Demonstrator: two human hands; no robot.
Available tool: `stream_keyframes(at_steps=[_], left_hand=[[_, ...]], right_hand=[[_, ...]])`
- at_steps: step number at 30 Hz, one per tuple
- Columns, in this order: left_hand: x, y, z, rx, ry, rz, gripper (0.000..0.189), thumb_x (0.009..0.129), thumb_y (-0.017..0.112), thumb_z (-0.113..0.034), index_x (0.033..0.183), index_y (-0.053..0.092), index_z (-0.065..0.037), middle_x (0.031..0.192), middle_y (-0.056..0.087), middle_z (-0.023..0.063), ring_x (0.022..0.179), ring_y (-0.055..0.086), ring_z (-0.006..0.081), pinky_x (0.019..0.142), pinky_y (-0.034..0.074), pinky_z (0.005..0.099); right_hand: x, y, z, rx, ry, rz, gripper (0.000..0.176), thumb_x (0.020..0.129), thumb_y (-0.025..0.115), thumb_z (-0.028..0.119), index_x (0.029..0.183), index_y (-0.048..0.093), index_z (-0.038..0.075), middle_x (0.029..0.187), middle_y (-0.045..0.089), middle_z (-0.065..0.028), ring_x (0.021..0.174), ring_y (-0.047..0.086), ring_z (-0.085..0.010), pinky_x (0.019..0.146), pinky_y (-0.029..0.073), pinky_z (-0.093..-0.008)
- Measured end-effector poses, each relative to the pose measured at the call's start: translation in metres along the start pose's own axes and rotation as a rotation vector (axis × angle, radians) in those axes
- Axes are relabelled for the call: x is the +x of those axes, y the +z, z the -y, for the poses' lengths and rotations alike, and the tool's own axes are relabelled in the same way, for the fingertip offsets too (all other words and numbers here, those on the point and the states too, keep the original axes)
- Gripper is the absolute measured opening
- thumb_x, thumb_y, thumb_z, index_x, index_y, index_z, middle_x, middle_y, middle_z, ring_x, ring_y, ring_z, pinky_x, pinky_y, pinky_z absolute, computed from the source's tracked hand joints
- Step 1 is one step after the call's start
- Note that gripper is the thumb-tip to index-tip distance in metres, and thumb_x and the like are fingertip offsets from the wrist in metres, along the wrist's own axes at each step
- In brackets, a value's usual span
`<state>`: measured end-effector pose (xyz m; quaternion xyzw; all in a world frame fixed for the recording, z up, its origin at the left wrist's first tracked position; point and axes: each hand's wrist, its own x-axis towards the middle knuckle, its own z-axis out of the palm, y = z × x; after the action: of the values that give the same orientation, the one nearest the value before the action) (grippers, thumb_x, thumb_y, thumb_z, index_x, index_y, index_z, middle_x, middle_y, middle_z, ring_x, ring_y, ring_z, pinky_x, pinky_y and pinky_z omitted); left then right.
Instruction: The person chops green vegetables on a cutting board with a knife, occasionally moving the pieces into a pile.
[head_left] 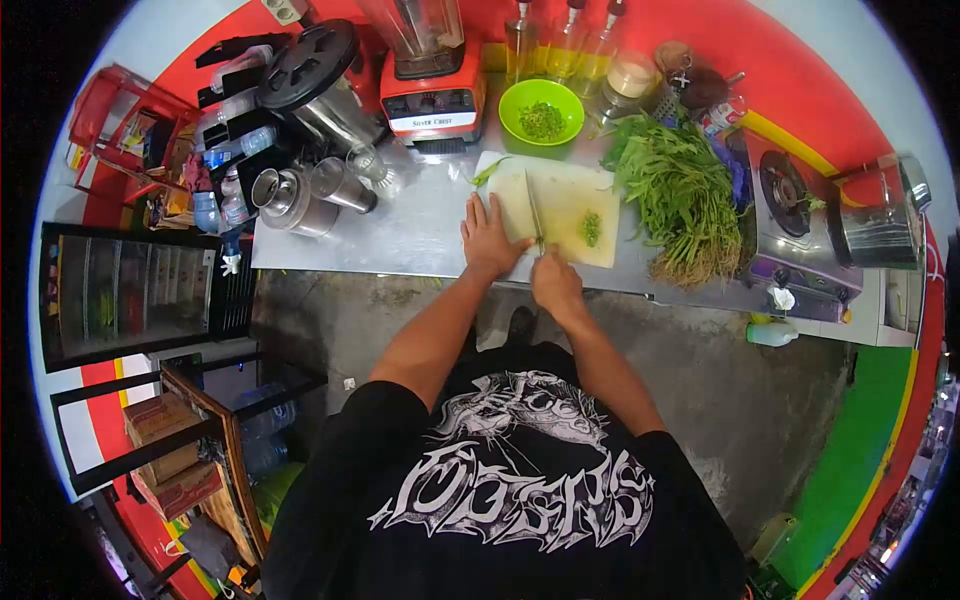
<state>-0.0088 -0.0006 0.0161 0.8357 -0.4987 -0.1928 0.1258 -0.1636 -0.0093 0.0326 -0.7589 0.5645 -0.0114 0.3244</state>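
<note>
My right hand (556, 282) is wrapped round the handle of a knife (534, 205), whose blade points away from me over the cutting board (573, 190). At the board's left edge, my left hand (490, 237) lies with its fingers spread and its thumb stretched toward the knife. Chopped green pieces (591, 229) form a small pile on the board, right of the blade. A green chili or pod (490, 172) rests at the top left corner. Behind the board, a lime-green bowl (568, 97) holds more chopped greens (541, 121).
Leafy greens with roots (680, 200) lie right of the board, beside a gas stove (790, 195). A red blender (433, 100), oil bottles (562, 45) and a jar (631, 76) stand behind. Metal containers (300, 200) are on the left part of the steel table (400, 235).
</note>
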Motion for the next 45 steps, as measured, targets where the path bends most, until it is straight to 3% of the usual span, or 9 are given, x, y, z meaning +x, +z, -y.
stream_keyframes(at_steps=[4, 11, 14, 19, 32, 35, 37, 40, 45], left_hand=[[0.001, 0.003, 0.002, 0.009, 0.017, -0.019, 0.121, 0.074, 0.08, -0.062, 0.163, 0.015, -0.01, 0.168, 0.004, 0.0254, 0.157, 0.007, 0.0382, 0.122, 0.019, 0.0575], [-0.002, 0.012, 0.012, -0.038, 0.068, -0.101, 0.121, 0.074, 0.079, -0.064, 0.163, 0.016, -0.01, 0.168, 0.004, 0.0259, 0.157, 0.005, 0.039, 0.122, 0.016, 0.0568], [-0.001, 0.009, 0.013, -0.046, 0.059, -0.033, 0.121, 0.078, 0.074, -0.067, 0.164, 0.01, -0.012, 0.169, 0.0, 0.025, 0.157, 0.001, 0.0388, 0.123, 0.011, 0.0562], [0.01, 0.012, 0.029, -0.073, 0.072, 0.154, 0.12, 0.084, 0.064, -0.07, 0.164, -0.007, -0.015, 0.17, -0.009, 0.021, 0.157, -0.01, 0.0351, 0.123, 0.003, 0.0547], [0.001, 0.007, 0.013, -0.037, 0.026, 0.083, 0.124, 0.078, 0.073, -0.062, 0.165, -0.002, -0.016, 0.171, -0.005, 0.0195, 0.158, -0.008, 0.0349, 0.124, 0.003, 0.055], [0.001, 0.004, 0.015, -0.045, 0.026, 0.127, 0.124, 0.079, 0.072, -0.062, 0.165, -0.005, -0.016, 0.171, -0.006, 0.0188, 0.158, -0.009, 0.0342, 0.124, 0.002, 0.0547], [0.001, 0.002, 0.014, -0.042, 0.019, 0.131, 0.124, 0.079, 0.072, -0.062, 0.165, -0.005, -0.016, 0.171, -0.007, 0.0186, 0.158, -0.01, 0.034, 0.124, 0.002, 0.0547], [0.003, 0.006, 0.012, -0.022, 0.003, 0.15, 0.125, 0.079, 0.072, -0.062, 0.165, -0.005, -0.016, 0.171, -0.009, 0.0181, 0.157, -0.012, 0.0333, 0.124, 0.001, 0.0547], [0.003, 0.003, 0.014, -0.055, 0.003, 0.141, 0.124, 0.078, 0.071, -0.062, 0.165, -0.006, -0.018, 0.171, -0.01, 0.0177, 0.157, -0.012, 0.0333, 0.124, 0.0, 0.0547]], right_hand=[[0.002, -0.007, 0.003, -0.077, -0.02, 0.03, 0.036, 0.097, 0.049, 0.017, 0.123, 0.05, -0.007, 0.104, 0.068, -0.0325, 0.101, 0.066, -0.0511, 0.091, 0.051, -0.0576], [-0.009, -0.008, 0.014, -0.068, 0.078, 0.081, 0.031, 0.093, 0.054, 0.01, 0.119, 0.054, -0.006, 0.109, 0.069, -0.0305, 0.103, 0.068, -0.0471, 0.092, 0.053, -0.0538], [0.001, -0.011, 0.008, -0.048, 0.022, -0.002, 0.029, 0.093, 0.053, 0.01, 0.116, 0.058, -0.007, 0.11, 0.069, -0.0306, 0.104, 0.068, -0.0464, 0.094, 0.053, -0.053], [-0.008, -0.025, 0.018, -0.097, 0.015, 0.101, 0.03, 0.094, 0.052, 0.012, 0.117, 0.057, -0.007, 0.11, 0.069, -0.0303, 0.103, 0.068, -0.0464, 0.092, 0.053, -0.0539], [0.003, -0.009, 0.014, -0.042, 0.023, 0.036, 0.032, 0.096, 0.048, 0.014, 0.119, 0.053, -0.009, 0.107, 0.069, -0.033, 0.102, 0.068, -0.049, 0.089, 0.054, -0.056], [-0.001, 0.003, 0.007, -0.118, -0.059, 0.109, 0.032, 0.096, 0.048, 0.014, 0.118, 0.053, -0.009, 0.107, 0.068, -0.0334, 0.1, 0.068, -0.0491, 0.089, 0.053, -0.0567], [-0.017, -0.004, 0.018, -0.024, 0.072, 0.053, 0.032, 0.096, 0.047, 0.015, 0.119, 0.052, -0.007, 0.109, 0.068, -0.0337, 0.101, 0.068, -0.0493, 0.089, 0.053, -0.0569], [-0.008, 0.001, 0.012, -0.015, 0.051, 0.033, 0.033, 0.1, 0.048, 0.021, 0.119, 0.052, -0.006, 0.113, 0.066, -0.034, 0.104, 0.065, -0.052, 0.094, 0.05, -0.0574], [-0.009, -0.005, 0.014, -0.047, -0.003, 0.059, 0.035, 0.095, 0.05, 0.015, 0.122, 0.05, -0.008, 0.11, 0.068, -0.0337, 0.101, 0.067, -0.051, 0.091, 0.053, -0.0571]])
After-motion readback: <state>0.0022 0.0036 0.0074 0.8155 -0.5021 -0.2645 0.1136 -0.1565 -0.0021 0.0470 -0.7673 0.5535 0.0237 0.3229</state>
